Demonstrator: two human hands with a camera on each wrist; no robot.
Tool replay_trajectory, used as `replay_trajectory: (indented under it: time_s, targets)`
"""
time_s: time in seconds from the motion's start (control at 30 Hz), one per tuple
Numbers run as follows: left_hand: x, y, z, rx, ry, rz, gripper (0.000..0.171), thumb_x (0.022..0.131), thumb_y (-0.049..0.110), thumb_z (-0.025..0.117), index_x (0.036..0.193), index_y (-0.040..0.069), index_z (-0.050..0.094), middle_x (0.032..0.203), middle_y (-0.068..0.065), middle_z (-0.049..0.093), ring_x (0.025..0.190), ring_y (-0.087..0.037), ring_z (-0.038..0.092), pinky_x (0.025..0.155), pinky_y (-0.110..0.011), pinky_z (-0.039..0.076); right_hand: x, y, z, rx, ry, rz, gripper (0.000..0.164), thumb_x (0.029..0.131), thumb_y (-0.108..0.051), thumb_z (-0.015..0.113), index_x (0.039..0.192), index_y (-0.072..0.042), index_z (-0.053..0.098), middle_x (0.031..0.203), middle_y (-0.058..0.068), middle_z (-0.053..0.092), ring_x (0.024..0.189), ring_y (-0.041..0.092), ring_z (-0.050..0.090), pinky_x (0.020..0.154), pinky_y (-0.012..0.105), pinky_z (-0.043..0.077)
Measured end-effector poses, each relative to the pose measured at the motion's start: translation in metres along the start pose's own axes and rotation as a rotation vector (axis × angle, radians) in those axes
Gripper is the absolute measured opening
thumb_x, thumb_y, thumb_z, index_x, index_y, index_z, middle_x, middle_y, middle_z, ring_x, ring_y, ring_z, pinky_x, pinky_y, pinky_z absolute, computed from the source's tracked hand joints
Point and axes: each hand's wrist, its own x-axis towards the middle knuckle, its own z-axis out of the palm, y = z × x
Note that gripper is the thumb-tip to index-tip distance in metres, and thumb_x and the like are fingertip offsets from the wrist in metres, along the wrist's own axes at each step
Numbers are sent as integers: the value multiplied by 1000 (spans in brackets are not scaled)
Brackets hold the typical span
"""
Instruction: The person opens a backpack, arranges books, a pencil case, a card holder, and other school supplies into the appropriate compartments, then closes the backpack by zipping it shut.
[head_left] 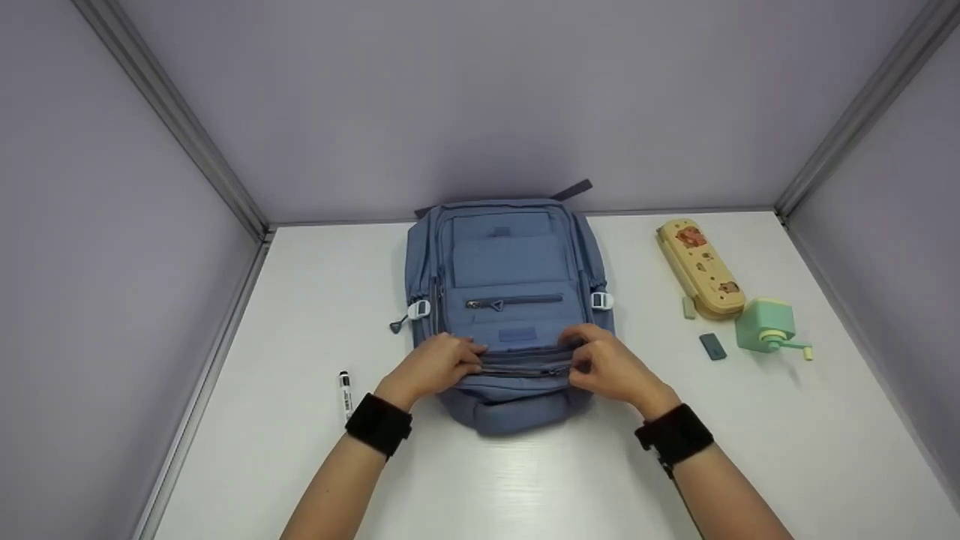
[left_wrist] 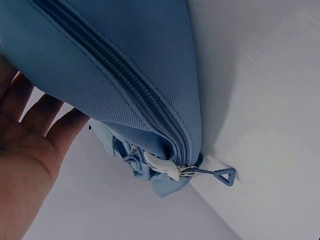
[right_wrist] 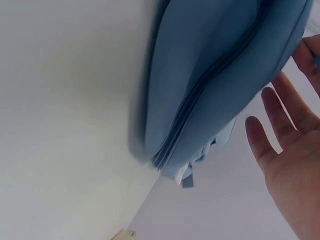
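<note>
A: How much room have those hands got?

B: Nearest us, white tabletop (head_left: pixel 517 480) runs up to the rounded bottom edge of a blue backpack (head_left: pixel 506 262); the left hand (head_left: pixel 435 366) curls over the left end of the lower front pocket (head_left: pixel 510 385), fingers and thumb gripping its cloth; at the opposite end, the right hand (head_left: pixel 615 367) pinches the pocket's zip (head_left: pixel 517 373) by the slider, its other fingers spread apart; the pull itself is mostly hidden.

A: And along the sides?

B: A marker pen (head_left: pixel 345 394) lies well apart from the bag's left edge, close by the left wristband (head_left: pixel 379 425); on the right, a strip of tabletop separates bag from stationery.

A: The bag itself?

B: Front up, mid-table, its top end near the far wall (head_left: pixel 510 97); plain blue cloth, a small label patch (head_left: pixel 517 334), an upper zip (head_left: pixel 525 301) with a triangular pull above that, a white buckle (head_left: pixel 418 309) on the left matched by another on the right; a dark strap (head_left: pixel 574 189) pokes past the top.

A: Beyond it?

B: Rightward, a dark block (head_left: pixel 713 346), a mint-green box with a crank (head_left: pixel 765 326), a pale-green block (head_left: pixel 688 307) and a yellow pencil case (head_left: pixel 697 266) printed with little figures; behind, pale lilac-grey walls meet at metal corner rails (head_left: pixel 172 105).
</note>
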Motion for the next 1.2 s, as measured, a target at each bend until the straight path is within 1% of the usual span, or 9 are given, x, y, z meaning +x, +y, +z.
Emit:
replay_trajectory:
  time_s: [0.13,0.23,0.33,0.43,0.67,0.83,0.97,1.1,1.2]
  targets:
    - [-1,0,0,0,2,-8,13,92,16,71,99,8,78,121,-6,66,111,-26,64,92,-38,50,-4,9,-6,-3,-6,21,12,71,-5,69,62,-11,65,122,12,60,117,28,53,98,44,42]
    - [-1,1,0,1,-5,-15,13,92,16,71,99,9,78,122,-5,66,109,-25,64,90,-37,51,-6,14,-9,0,-4,31,14,71,-4,69,60,-12,64,122,12,59,115,28,54,96,44,44]
    - [-2,1,1,7,-6,-14,13,92,16,71,99,8,78,123,-5,66,113,-27,62,94,-39,49,-8,20,-13,7,9,47,19,69,-3,69,57,-15,61,123,13,60,112,29,56,92,44,46]
    - [-3,0,1,10,-4,-14,13,92,15,71,99,8,78,123,-6,65,119,-29,59,100,-42,44,-10,27,-16,-5,23,69,23,68,-1,69,55,-17,58,123,14,60,111,30,57,91,44,46]
    - [-5,-1,3,5,0,-2,12,91,14,71,98,6,78,124,-6,65,123,-30,56,102,-43,42,-13,43,-23,-67,31,141,15,69,-4,70,60,-14,64,124,14,60,112,31,57,93,45,45]
    - [-5,-1,3,3,-4,11,10,91,11,71,96,7,79,125,-7,64,123,-29,56,101,-43,43,-9,52,-26,-134,55,179,15,70,-6,72,58,-14,64,120,13,61,110,34,58,93,48,44]
    - [-6,-1,2,-1,-14,16,10,89,7,72,97,6,78,126,-7,64,124,-30,55,100,-42,44,-2,58,-26,-238,108,190,15,70,-9,75,58,-12,66,114,13,64,107,36,59,90,52,44]
    - [-6,-1,3,-7,-38,5,10,89,5,71,97,6,78,127,-6,63,125,-30,54,101,-42,43,7,64,-27,-352,114,205,12,74,-13,75,64,-10,69,113,13,63,109,38,56,88,57,41]
    - [-5,-2,4,-9,-48,-1,10,88,5,72,95,5,78,128,-6,63,126,-30,53,101,-41,43,15,68,-29,-400,111,210,10,77,-13,74,69,-8,71,114,13,63,110,39,55,89,59,40]
